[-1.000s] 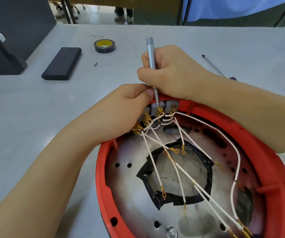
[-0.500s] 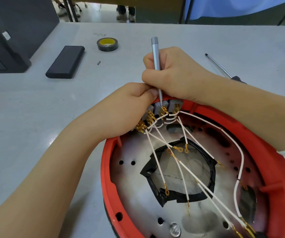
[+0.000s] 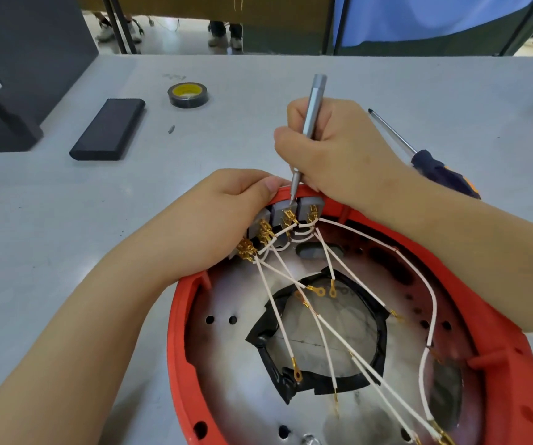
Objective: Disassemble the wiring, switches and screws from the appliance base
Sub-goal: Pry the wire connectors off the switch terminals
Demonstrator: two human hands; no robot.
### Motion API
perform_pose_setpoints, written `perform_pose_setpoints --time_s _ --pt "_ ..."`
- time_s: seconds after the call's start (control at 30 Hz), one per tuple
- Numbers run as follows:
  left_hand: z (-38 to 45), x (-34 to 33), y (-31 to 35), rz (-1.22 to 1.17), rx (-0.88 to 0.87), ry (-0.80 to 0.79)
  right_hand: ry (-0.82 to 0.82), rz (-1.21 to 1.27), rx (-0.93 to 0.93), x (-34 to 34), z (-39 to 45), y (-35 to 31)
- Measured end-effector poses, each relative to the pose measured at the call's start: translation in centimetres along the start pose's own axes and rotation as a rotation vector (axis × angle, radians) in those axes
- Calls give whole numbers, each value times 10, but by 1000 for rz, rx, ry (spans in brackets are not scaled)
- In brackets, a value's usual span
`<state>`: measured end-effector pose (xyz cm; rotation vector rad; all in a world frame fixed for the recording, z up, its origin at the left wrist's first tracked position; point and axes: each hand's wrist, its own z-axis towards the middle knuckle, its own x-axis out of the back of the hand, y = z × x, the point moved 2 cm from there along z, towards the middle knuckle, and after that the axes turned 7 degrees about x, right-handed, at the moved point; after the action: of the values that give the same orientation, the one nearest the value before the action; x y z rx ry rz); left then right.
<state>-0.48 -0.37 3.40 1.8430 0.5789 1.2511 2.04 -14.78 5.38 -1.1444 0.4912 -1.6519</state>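
On the grey surface, the left hand curls over the far rim of the round red plastic appliance base, gripping it beside the row of grey block switches. Thin white wires with brass terminals fan from the switches toward the viewer; they look limp and light, best pulled at the stiff brass ends. The right hand clenches a slim silver precision screwdriver, near upright, tip down on a terminal.

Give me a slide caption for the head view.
Right hand works a screwdriver at the switches while left hand steadies the red base.
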Motion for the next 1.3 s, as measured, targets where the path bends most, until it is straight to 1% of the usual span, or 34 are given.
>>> perform_pose_setpoints --time_s 0.1,0.27,0.5,0.63,0.7,0.77,0.8,0.87,0.93,1.07,1.17,1.3 --pt "1 -1 -1 -17 -3 -3 -18 2 10 0 -1 1" --pt "4 -1 -5 -25 -6 6 -38 -84 45 -1 -1 -2" --pt "4 -1 -7 -32 15 -11 -97 -86 -23 -5 4 -3" --pt "4 -1 -6 -11 10 -2 -91 -90 -34 -6 7 -4" --pt "4 -1 -6 -4 5 4 -142 -186 -12 -9 3 -6" --pt "4 -1 -6 -13 7 15 -143 -346 32 -12 -4 -10" --pt "5 -2 -6 -13 -3 17 -112 -339 39 -12 -6 -10" --pt "4 -2 -6 -4 -21 24 -26 -201 17 -7 -6 -8" --pt "4 -1 -6 -1 -16 33 40 -148 0 -3 -4 -7" --pt "4 -1 -8 -13 2 20 55 -99 6 -2 -3 -7" --pt "4 0 -6 -40 -2 9 27 -97 -3 -1 -3 -7" --pt "3 -1 -6 -44 0 0 5 -94 34 -1 -7 -7"
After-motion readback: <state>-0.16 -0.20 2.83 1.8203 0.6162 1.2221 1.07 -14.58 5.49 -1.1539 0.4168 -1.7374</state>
